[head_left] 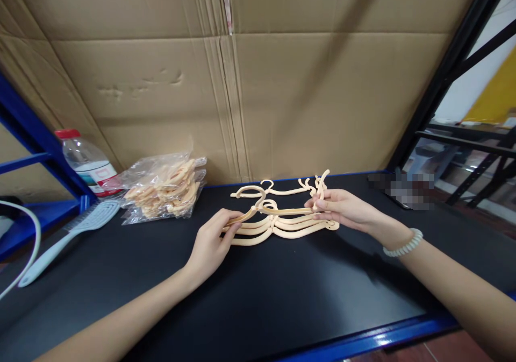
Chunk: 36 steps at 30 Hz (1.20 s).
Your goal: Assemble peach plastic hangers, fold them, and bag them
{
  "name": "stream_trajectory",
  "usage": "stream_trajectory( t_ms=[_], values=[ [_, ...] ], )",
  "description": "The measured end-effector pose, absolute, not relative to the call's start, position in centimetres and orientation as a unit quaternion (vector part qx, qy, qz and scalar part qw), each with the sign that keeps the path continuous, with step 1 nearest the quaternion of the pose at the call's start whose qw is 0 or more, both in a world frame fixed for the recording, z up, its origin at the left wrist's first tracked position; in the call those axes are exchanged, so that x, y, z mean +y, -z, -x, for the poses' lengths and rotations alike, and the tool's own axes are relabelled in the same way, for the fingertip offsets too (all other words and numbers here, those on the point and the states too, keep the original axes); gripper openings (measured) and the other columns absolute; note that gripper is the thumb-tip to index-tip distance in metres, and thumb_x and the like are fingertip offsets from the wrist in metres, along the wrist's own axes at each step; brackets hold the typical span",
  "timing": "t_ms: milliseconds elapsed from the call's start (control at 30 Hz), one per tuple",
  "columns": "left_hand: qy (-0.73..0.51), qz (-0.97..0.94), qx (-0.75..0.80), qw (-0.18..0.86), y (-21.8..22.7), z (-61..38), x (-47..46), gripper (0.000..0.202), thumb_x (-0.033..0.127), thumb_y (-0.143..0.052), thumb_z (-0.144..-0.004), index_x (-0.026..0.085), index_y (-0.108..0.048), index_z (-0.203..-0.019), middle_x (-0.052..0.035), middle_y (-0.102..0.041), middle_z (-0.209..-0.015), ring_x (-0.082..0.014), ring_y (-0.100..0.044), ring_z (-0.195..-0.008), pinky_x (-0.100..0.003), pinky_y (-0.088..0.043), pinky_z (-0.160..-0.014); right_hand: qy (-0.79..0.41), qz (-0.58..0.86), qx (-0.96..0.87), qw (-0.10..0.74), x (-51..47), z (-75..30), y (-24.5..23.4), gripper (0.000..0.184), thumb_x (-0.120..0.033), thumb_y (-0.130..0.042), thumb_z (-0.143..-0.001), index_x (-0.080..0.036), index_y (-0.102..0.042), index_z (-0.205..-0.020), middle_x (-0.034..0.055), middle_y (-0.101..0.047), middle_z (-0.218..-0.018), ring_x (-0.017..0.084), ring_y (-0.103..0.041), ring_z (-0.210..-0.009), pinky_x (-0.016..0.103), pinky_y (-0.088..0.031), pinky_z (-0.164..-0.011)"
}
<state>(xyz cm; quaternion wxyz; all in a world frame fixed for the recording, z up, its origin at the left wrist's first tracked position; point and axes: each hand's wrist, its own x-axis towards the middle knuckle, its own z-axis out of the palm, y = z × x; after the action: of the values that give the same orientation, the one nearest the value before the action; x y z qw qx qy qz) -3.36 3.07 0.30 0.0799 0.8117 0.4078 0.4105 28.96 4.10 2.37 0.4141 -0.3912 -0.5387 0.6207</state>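
Note:
Between my two hands is a beige plastic clothes hanger (288, 211), held above the table with its hook curving up to the left. My left hand (213, 238) is closed on its left arm, thumb and fingers pinching it. My right hand (341, 208) grips the right end, where a short curved piece (323, 179) stands up from the fingers; whether it is joined to the hanger I cannot tell. Several similar hangers (296, 234) lie stacked just below. Behind, another hanger (288, 192) lies flat, with small curved pieces (305, 183) near its right end.
A clear plastic bag (165, 190) of beige parts lies on the black table (258, 297) at left. Beside it are a pale blue hairbrush (76, 233) and a red-capped bottle (86, 160). Cardboard (322, 98) stands behind. A blurred-out item (407, 190) sits at right.

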Motion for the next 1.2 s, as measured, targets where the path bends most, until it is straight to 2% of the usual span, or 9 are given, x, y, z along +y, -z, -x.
stream_trajectory(
  t_ms=[100, 300, 567, 733, 867, 1200],
  values=[
    [-0.409, -0.813, 0.406, 0.080, -0.3, 3.4, 3.0, 0.013, 0.027, -0.047, -0.092, 0.021, -0.058, -0.097, -0.0039, -0.064, -0.091, -0.0176, -0.063, -0.084, -0.028, -0.051, -0.075, -0.646, 0.377, -0.530, 0.400, 3.8, -28.6, -2.3, 0.024, -0.034, -0.074, -0.075, -0.015, -0.062, -0.081, 0.0080, -0.068, -0.097, 0.021, -0.067, -0.093, 0.033, -0.053, -0.087],
    [-0.410, -0.817, 0.397, 0.081, -0.3, 3.5, 3.0, 0.013, 0.026, -0.048, -0.092, 0.021, -0.059, -0.098, -0.0034, -0.064, -0.092, -0.0170, -0.062, -0.085, -0.027, -0.050, -0.075, -0.641, 0.398, -0.523, 0.397, 3.5, -28.0, -2.7, 0.027, -0.037, -0.075, -0.074, -0.016, -0.058, -0.074, 0.0051, -0.069, -0.078, 0.018, -0.070, -0.078, 0.032, -0.056, -0.083],
    [-0.418, -0.822, 0.382, 0.061, -0.2, 3.4, 3.2, 0.014, 0.026, -0.049, -0.092, 0.020, -0.061, -0.097, -0.0031, -0.065, -0.089, -0.0167, -0.063, -0.082, -0.026, -0.050, -0.073, -0.607, 0.402, -0.517, 0.450, 3.6, -27.3, -2.3, 0.035, -0.041, -0.081, -0.065, -0.016, -0.056, -0.069, 0.0023, -0.066, -0.071, 0.016, -0.069, -0.068, 0.029, -0.058, -0.077],
    [-0.423, -0.820, 0.382, 0.049, -0.3, 3.2, 3.2, 0.018, 0.030, -0.048, -0.092, 0.019, -0.063, -0.095, -0.0030, -0.066, -0.088, -0.0165, -0.064, -0.081, -0.026, -0.051, -0.073, -0.575, 0.436, -0.498, 0.481, 3.6, -26.7, -1.8, 0.032, -0.034, -0.080, -0.066, -0.015, -0.055, -0.072, 0.0042, -0.065, -0.073, 0.019, -0.071, -0.070, 0.033, -0.059, -0.079],
    [-0.424, -0.815, 0.392, 0.047, -0.4, 2.9, 2.9, 0.019, 0.031, -0.048, -0.092, 0.019, -0.063, -0.096, -0.0018, -0.065, -0.084, -0.0152, -0.063, -0.075, -0.024, -0.050, -0.067, -0.542, 0.450, -0.485, 0.519, 3.5, -26.1, -1.7, 0.030, -0.028, -0.080, -0.065, -0.015, -0.054, -0.073, 0.0004, -0.062, -0.066, 0.016, -0.069, -0.059, 0.030, -0.061, -0.069],
    [-0.415, -0.813, 0.405, 0.054, -0.4, 2.7, 2.6, 0.022, 0.032, -0.047, -0.093, 0.018, -0.061, -0.102, -0.0028, -0.065, -0.087, -0.0146, -0.062, -0.075, -0.022, -0.048, -0.063, -0.515, 0.426, -0.497, 0.554, 3.5, -26.1, -1.9, 0.043, -0.041, -0.083, -0.057, -0.016, -0.051, -0.072, -0.0008, -0.063, -0.063, 0.016, -0.068, -0.056, 0.029, -0.060, -0.063]
  ],
)
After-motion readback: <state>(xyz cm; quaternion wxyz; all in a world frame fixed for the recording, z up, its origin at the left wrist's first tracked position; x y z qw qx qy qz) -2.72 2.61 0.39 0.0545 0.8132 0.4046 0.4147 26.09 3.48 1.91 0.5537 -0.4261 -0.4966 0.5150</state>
